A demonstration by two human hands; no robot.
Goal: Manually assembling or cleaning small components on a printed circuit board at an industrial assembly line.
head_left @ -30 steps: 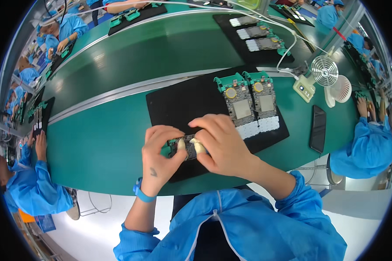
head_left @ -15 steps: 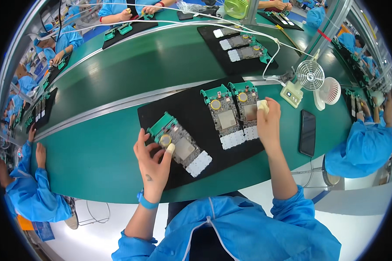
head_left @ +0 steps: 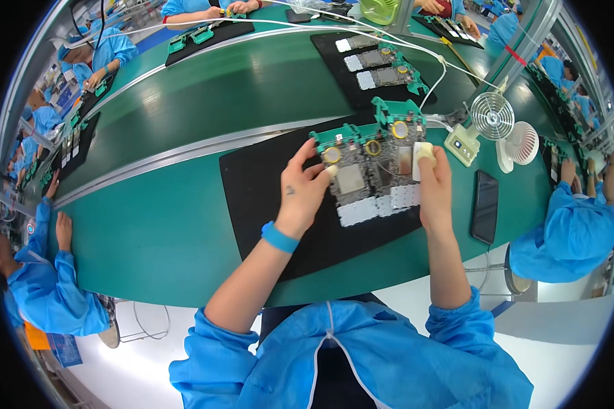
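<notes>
Three grey circuit boards with green plastic end frames and white lower ends are bunched together over the black mat [head_left: 262, 198]. My left hand [head_left: 301, 194] is closed on the left edge of the left circuit board [head_left: 351, 178], thumb on its face. My right hand [head_left: 436, 187] grips the right edge of the right circuit board [head_left: 404, 153], which looks raised and overlaps its neighbour. Between them the middle circuit board [head_left: 375, 158] is partly covered. Cream finger cots cover some fingertips. A small white piece [head_left: 417, 169] shows by the right thumb; what it is I cannot tell.
A black phone [head_left: 484, 208] with a cable lies right of the mat. Two small fans, one with a white grille [head_left: 492, 116], stand at the back right. Another black mat [head_left: 334, 61] with several boards lies beyond the metal rail [head_left: 184, 160]. Co-workers sit on both sides and opposite.
My left hand has brought its circuit board rightward, up against the other two. The right circuit board has been lifted and shifted slightly by my right hand.
</notes>
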